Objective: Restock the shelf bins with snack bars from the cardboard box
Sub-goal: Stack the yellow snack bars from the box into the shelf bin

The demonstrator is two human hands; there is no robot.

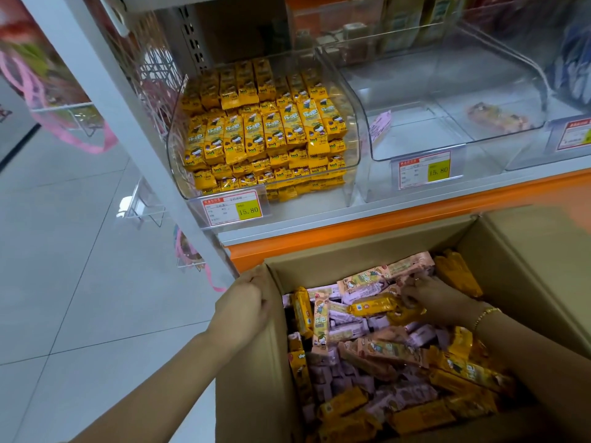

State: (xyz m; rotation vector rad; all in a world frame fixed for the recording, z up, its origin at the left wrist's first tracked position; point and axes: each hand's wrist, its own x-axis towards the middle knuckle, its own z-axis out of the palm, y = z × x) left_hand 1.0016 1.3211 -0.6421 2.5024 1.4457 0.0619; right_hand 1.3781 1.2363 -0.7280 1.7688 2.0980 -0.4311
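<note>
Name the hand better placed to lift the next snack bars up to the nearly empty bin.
Right. The right hand is already inside the cardboard box, fingers curled into the snack bars, below the nearly empty bin. The left hand grips the box's left wall, steadying it.

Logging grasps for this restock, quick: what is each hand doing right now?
Left hand: grips the cardboard box by its rim.
Right hand: curled round snack bars inside the box.

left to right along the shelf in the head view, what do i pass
pink ribbon → full bin of yellow bars → loose pink tag → lone bar → price tag at the right edge
</note>
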